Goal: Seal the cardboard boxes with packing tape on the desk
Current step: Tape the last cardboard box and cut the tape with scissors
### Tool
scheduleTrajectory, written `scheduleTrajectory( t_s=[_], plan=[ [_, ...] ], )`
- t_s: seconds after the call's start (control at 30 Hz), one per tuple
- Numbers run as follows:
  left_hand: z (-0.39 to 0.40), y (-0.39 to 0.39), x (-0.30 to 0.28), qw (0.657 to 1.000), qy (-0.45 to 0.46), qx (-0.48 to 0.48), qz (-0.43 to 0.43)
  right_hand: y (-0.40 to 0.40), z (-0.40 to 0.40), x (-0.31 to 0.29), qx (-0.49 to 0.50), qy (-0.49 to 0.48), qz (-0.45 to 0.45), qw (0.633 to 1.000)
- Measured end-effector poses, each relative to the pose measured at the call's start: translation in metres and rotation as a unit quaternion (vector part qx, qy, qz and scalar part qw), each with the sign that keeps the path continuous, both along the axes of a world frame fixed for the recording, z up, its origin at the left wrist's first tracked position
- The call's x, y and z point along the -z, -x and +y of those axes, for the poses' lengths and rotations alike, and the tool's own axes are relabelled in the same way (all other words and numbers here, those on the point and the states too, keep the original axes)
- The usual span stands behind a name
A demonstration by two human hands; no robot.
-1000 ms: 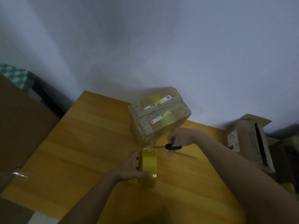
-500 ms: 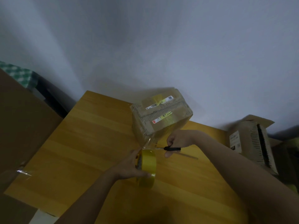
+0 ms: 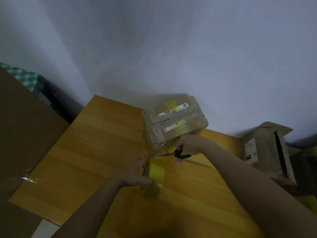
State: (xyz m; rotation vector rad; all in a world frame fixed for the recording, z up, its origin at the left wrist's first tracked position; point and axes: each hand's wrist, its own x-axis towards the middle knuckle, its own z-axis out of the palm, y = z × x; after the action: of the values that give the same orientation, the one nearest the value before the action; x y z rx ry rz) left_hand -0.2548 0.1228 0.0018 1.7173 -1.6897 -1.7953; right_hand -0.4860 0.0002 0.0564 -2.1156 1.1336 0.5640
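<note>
Yellow packing tape (image 3: 155,170) stands on edge on the wooden desk (image 3: 96,152), just in front of the cardboard box (image 3: 173,124). The left hand (image 3: 137,174) grips the roll, thumb across its rim. The right hand (image 3: 187,148), fingers curled through the handles, holds the scissors (image 3: 176,154), blades pointing at the strip between roll and box. If the strip slackens, it could fold onto itself or the blades could nick the left fingertips (image 3: 145,158) nearby.
</note>
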Motion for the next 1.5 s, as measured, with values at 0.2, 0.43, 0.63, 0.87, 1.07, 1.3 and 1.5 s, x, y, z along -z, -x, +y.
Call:
scheduleTrajectory(
  t_s=[0.2,0.43,0.63,0.87,1.07,1.3,1.5],
  plan=[
    [-0.001,-0.004,-0.002,1.000,-0.002,-0.022,-0.018,-0.009,0.004,0.007,-0.018,0.073,0.014,0.997],
    [0.005,-0.009,-0.003,0.999,-0.008,-0.034,0.007,-0.015,0.013,0.012,-0.009,0.070,-0.004,0.997],
    [0.007,-0.017,-0.004,0.998,0.036,-0.050,0.012,-0.004,0.025,0.018,0.063,-0.058,-0.040,0.995],
    [0.005,-0.009,-0.004,0.999,0.051,0.002,0.000,0.003,0.020,-0.003,0.062,-0.098,0.010,0.993],
    [0.001,-0.006,-0.015,0.998,0.063,0.023,-0.005,0.003,0.017,-0.019,0.034,-0.064,0.039,0.997],
    [0.004,-0.007,-0.010,0.997,0.071,-0.001,0.021,-0.001,0.022,-0.021,0.001,0.002,0.052,0.999],
    [0.005,-0.005,-0.010,0.997,0.063,-0.015,0.033,0.003,0.029,-0.015,0.017,0.004,0.041,0.999]
  ],
)
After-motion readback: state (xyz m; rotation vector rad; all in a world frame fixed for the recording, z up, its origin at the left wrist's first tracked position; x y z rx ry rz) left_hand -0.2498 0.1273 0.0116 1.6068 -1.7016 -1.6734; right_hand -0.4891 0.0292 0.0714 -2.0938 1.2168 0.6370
